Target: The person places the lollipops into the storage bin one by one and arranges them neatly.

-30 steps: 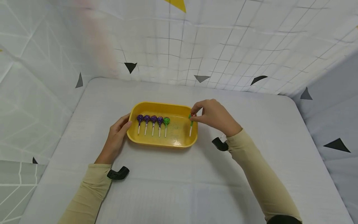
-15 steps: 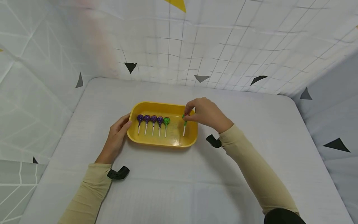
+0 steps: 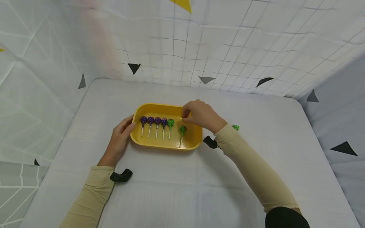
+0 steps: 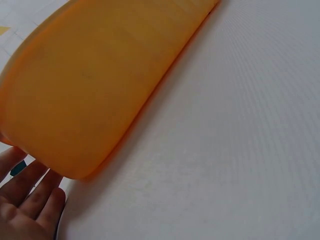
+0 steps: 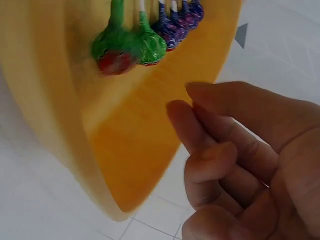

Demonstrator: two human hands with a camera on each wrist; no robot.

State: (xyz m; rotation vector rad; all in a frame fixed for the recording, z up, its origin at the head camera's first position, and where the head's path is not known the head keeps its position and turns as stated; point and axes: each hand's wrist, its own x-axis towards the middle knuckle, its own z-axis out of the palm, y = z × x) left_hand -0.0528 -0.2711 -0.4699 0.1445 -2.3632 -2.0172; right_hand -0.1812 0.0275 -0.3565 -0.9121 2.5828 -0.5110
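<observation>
A yellow tray (image 3: 194,139) lies on the white table. My left hand (image 3: 116,142) holds its left end, thumb at the rim; the left wrist view shows the fingers (image 4: 37,192) against the outer wall. Several purple-wrapped lollipops (image 3: 150,120) line up inside, sticks toward me, with a green lollipop (image 3: 170,122) at the row's right. Apart from them is a green-and-red lollipop (image 3: 183,129), blurred in the right wrist view. Just beyond it, over the tray's right part, my right hand (image 3: 202,116) has loosely curled fingers, nothing between them.
On the table right of the tray, a green-wrapped piece (image 3: 235,127) shows partly behind the right sleeve (image 3: 251,161). Black wrist devices (image 3: 121,176) stick out from both cuffs. Patterned white sheets (image 3: 216,47) rise behind the table.
My right hand has moved left over the tray and let go of the green-and-red lollipop, which now sits closer to the row. The left hand has stayed on the tray.
</observation>
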